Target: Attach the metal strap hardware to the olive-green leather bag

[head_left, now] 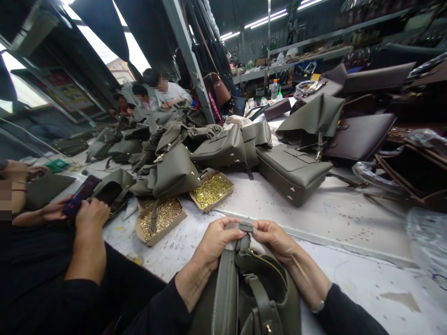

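Note:
An olive-grey leather bag (258, 298) lies close to me at the bottom centre, its gold-zipped opening facing up. My left hand (218, 239) pinches the left side of a small leather tab (246, 226) at the bag's far end. On the tab's right side, my right hand (274, 237) pinches with thumb and fingers. The two hands are a few centimetres apart. A wide strap (223, 293) runs down the bag's left side, below my left hand.
Cardboard trays of gold hardware (165, 218) and yellowish pieces (211, 190) sit ahead on the left. Olive bags (293, 172) are piled beyond, dark brown bags (359, 135) at right. A person's hands hold a phone (82, 195) at left; other people sit farther back.

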### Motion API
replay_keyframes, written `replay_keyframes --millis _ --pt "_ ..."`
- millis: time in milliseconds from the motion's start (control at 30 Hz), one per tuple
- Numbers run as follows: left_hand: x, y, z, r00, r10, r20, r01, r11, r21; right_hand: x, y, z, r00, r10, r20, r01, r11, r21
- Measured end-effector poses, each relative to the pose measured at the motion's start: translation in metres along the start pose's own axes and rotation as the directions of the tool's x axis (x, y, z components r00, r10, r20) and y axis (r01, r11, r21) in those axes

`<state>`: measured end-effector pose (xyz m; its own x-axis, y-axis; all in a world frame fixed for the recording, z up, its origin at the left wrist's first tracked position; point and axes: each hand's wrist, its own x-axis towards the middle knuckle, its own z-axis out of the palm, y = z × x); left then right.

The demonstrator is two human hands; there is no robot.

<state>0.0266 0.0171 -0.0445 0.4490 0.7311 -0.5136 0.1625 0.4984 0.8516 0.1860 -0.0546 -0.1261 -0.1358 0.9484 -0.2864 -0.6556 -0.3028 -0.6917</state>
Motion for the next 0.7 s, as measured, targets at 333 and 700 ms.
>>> replay_keyframes --millis 333,700 --pt "0.009 -0.016 -0.003 0.995 -0.024 0.097 0.048 0.966 -0.253 0.002 0.003 -0.005 0.999 -0.019 -0.05 0.016 0.999 -0.05" --pt "0.009 -0.023 -0.009 0.999 0.019 0.05 -0.001 0.943 -0.333 -0.009 -0.019 0.017 0.859 -0.48 -0.179 0.273 0.724 -0.633"
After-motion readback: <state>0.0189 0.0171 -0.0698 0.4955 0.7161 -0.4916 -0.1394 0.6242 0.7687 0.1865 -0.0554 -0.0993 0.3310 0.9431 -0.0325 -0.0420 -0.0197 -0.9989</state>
